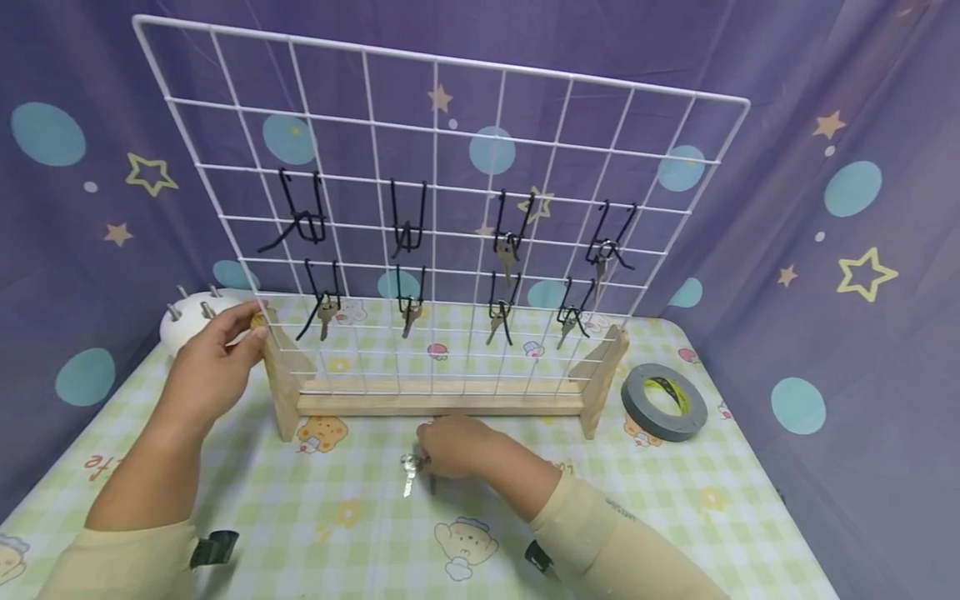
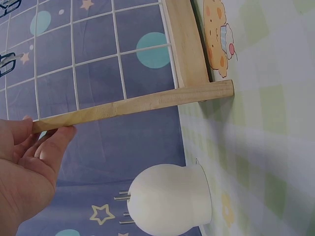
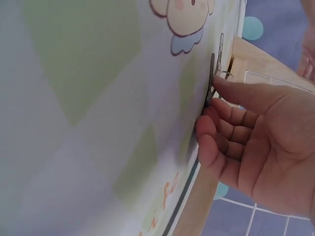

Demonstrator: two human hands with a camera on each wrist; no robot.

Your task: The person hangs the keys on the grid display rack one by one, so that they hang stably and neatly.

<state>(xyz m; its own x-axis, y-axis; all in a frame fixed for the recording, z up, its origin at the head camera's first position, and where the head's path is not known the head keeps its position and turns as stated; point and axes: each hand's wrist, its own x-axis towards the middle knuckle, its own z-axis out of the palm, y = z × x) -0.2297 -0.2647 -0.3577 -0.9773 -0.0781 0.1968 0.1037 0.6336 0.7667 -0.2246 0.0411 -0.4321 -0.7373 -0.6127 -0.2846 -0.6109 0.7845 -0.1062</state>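
Note:
My left hand [image 1: 213,362] grips the top of the wooden side post [image 2: 128,105] of a rack, thumb on one side and fingers on the other. Low at the table in front of the rack, my right hand [image 1: 457,447] pinches a key [image 3: 211,73] between thumb and fingers. Right beside it is a second, silver key [image 1: 409,473] with a ring. The rack's white wire grid [image 1: 435,131] leans back between two wooden posts. Black hooks [image 1: 303,223] hang on it in two rows. Keys [image 1: 327,308] hang from all the lower hooks and the two upper right ones.
A grey tape roll [image 1: 664,402] lies right of the rack. Behind my left hand stands a white rounded object [image 2: 165,199] with metal pegs. A checked cloth [image 1: 360,558] covers the table, and a purple curtain [image 1: 780,275] hangs behind and beside it.

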